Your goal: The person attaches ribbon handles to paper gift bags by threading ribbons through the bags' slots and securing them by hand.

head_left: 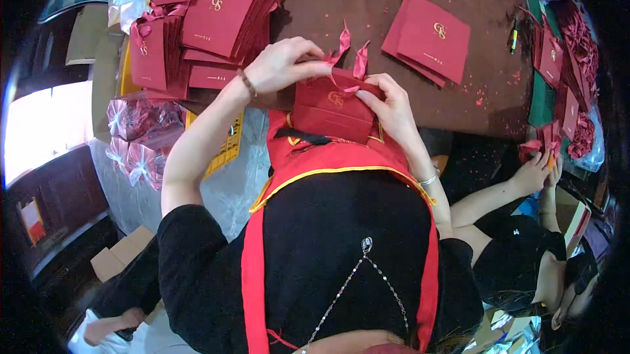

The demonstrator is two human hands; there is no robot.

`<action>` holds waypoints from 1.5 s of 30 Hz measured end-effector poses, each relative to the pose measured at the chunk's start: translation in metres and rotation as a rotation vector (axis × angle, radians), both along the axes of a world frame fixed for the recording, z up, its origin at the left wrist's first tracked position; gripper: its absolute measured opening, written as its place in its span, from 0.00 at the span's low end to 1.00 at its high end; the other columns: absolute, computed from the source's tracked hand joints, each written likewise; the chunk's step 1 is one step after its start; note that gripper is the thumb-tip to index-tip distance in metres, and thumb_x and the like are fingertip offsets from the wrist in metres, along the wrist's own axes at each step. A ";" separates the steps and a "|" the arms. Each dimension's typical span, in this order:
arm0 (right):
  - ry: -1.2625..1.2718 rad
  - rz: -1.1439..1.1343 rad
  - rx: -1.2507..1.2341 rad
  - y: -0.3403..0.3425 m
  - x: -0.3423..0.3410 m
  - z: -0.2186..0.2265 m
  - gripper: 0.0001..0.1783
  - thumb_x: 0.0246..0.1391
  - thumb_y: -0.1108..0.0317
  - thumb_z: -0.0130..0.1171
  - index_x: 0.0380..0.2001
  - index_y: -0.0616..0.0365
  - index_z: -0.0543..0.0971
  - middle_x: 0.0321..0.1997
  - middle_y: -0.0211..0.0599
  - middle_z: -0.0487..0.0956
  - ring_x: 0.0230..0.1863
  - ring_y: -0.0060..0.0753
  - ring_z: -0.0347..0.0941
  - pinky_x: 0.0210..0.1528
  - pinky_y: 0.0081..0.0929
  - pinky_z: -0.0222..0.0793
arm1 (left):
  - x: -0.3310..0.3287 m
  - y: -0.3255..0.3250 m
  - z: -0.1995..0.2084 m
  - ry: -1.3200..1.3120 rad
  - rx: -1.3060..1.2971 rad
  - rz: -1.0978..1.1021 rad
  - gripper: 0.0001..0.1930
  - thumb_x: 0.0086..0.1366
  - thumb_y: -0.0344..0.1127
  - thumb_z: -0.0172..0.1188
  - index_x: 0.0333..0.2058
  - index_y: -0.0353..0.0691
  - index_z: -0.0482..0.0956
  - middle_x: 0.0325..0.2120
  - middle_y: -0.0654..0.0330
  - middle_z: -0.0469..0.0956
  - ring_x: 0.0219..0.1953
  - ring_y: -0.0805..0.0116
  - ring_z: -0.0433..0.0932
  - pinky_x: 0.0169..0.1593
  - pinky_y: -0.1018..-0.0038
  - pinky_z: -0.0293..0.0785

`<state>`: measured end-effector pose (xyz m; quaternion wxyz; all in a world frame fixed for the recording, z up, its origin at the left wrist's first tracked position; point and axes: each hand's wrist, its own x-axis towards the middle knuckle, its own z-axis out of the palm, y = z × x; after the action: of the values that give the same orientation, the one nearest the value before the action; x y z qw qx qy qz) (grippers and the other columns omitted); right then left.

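Note:
A dark red paper gift bag with a gold emblem leans upright against my lap at the table's near edge. A pink-red ribbon runs across its top, and its two ends stick up beyond the bag. My left hand pinches the ribbon near the bag's top left, its fingertips partly hidden. With thumb and fingers, my right hand grips the bag's top right corner beside the ribbon. Just beyond my right hand, a few flat red bags lie on the table.
Stacked red bags with ribbons stand at the left. A brown cloth covers the table, with red scraps on it. A yellow-black pen lies at the right. A co-worker's hands hold red ribbon there. Wrapped bundles sit at left.

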<state>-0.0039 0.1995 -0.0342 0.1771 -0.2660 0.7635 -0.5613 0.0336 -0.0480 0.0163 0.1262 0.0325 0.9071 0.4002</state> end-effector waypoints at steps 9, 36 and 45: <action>0.009 -0.026 0.041 0.000 0.000 -0.001 0.10 0.46 0.72 0.59 0.32 0.63 0.74 0.31 0.41 0.73 0.34 0.37 0.72 0.37 0.26 0.66 | 0.065 0.036 -0.003 0.655 -0.719 -0.434 0.12 0.44 0.39 0.58 0.30 0.44 0.74 0.42 0.60 0.71 0.50 0.61 0.66 0.52 0.54 0.58; -0.030 0.073 0.008 -0.001 0.002 0.002 0.10 0.49 0.74 0.57 0.35 0.64 0.71 0.35 0.37 0.73 0.39 0.25 0.69 0.43 0.21 0.64 | -0.034 0.041 -0.025 -0.028 0.062 -0.015 0.13 0.62 0.41 0.53 0.32 0.35 0.77 0.25 0.60 0.79 0.30 0.74 0.77 0.36 0.77 0.71; -0.253 0.134 -0.101 -0.004 0.018 0.002 0.38 0.50 0.77 0.56 0.61 0.61 0.49 0.61 0.41 0.55 0.60 0.27 0.52 0.61 0.25 0.49 | -0.062 0.027 -0.030 0.242 0.122 0.061 0.21 0.59 0.51 0.55 0.23 0.35 0.75 0.15 0.54 0.73 0.19 0.67 0.71 0.26 0.70 0.67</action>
<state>0.0140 0.1956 -0.0324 0.2955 -0.2520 0.6865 -0.6147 -0.0285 -0.0210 -0.0136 0.0015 0.0605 0.8902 0.4516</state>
